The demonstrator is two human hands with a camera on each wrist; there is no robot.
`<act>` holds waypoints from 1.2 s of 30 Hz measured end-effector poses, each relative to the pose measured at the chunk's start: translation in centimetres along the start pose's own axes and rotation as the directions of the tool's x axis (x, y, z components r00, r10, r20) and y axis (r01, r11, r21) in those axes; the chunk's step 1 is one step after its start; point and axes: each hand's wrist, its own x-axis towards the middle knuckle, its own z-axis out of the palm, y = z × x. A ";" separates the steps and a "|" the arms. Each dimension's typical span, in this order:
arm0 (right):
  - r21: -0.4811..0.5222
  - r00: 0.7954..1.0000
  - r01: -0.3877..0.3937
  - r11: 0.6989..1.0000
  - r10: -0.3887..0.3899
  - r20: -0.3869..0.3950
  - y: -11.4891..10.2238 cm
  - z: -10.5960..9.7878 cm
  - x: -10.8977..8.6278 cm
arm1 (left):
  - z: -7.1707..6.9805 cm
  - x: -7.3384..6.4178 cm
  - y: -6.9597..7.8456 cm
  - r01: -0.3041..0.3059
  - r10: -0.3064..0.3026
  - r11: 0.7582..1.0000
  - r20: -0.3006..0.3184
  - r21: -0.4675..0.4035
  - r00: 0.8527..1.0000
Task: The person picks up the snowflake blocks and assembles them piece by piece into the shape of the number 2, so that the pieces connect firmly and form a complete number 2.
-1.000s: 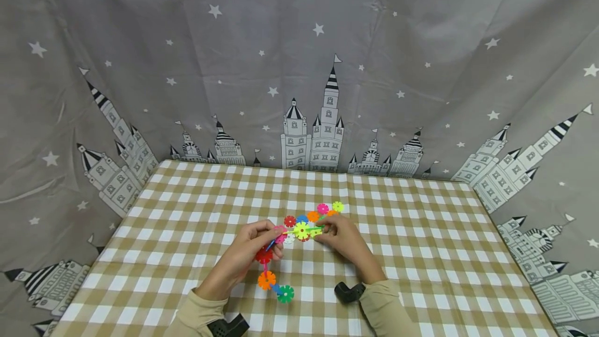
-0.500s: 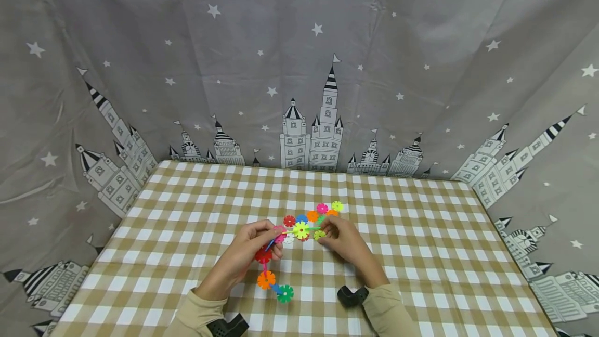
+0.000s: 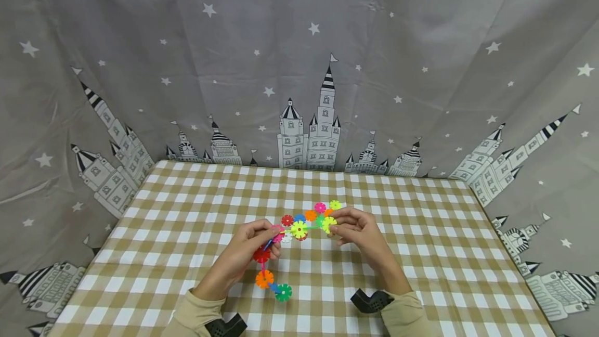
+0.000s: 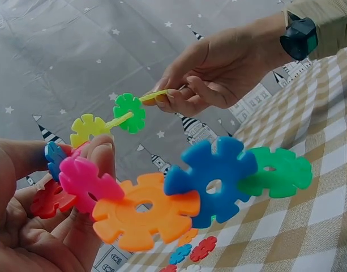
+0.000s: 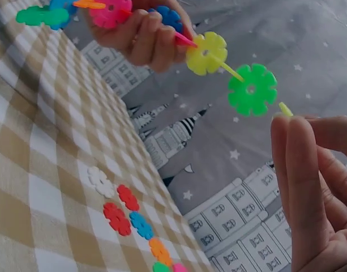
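Observation:
My left hand [image 3: 236,259] pinches a chain of interlocking flower-shaped plastic discs near a pink disc [image 3: 277,233]. From there, a red disc [image 3: 262,255], an orange disc [image 4: 125,226], a blue disc [image 4: 196,164] and a green disc [image 4: 286,178] hang toward the front. Rightward, the chain runs through a yellow disc [image 5: 206,65] and an edge-on yellow piece to a bright green disc [image 5: 241,102]. With thumb and fingertips, my right hand [image 3: 362,230] holds a loose-looking yellow disc [image 3: 329,224], its edge right by the bright green disc.
Behind the chain, several loose discs lie on the checked tablecloth [image 3: 210,274], among them a white disc [image 5: 99,181], a red disc [image 5: 116,220], a blue disc [image 5: 141,225] and an orange disc [image 5: 159,251]. A grey castle-print curtain [image 3: 243,66] stands behind the table.
My right hand has shifted right and turned. The yellow disc previously seen low by its fingers now shows higher, between thumb and fingertips. My left hand keeps its grip on the chain.

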 end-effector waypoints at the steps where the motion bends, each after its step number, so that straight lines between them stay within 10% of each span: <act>1: -0.002 1.000 -0.012 1.000 0.012 0.001 -0.1 0.2 0.0 | 0.0 0.0 0.0 0.000 0.000 1.000 -0.002 0.000 1.000; 36: -0.016 0.999 -0.010 1.000 0.009 -0.034 -0.1 1.7 -0.1 | 0.2 0.0 0.0 0.008 -0.006 0.999 -0.030 0.040 1.000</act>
